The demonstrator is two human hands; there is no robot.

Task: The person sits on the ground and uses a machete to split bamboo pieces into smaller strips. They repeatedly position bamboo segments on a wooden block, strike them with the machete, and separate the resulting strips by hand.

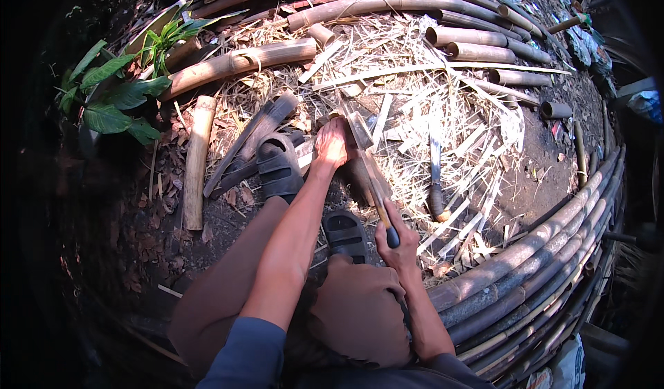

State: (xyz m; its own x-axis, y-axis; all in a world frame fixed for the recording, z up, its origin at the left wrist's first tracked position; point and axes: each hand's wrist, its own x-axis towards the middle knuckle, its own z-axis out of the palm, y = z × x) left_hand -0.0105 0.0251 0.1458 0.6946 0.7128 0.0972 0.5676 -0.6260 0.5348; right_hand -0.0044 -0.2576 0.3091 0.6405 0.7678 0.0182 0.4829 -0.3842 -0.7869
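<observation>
My right hand (398,235) is closed round the dark-ended handle of a long-bladed tool (377,185). Whether it is a saw or a knife I cannot tell. It points away from me, slanting to the left, and its far part passes beside my left hand (332,143). That hand is closed on a short bamboo piece (357,180) standing between my feet, its fingers partly hidden. On the shavings to the right lies a knife-like tool (435,168) with a dark lower end. My feet wear dark sandals (278,164) on either side of the work.
Pale bamboo shavings (415,123) cover the ground ahead. A cut bamboo length (199,164) lies at left, beside a split dark piece (252,136). Long bamboo poles (526,254) curve along the right, others (387,3) across the far side. Leafy plants (114,98) grow at far left.
</observation>
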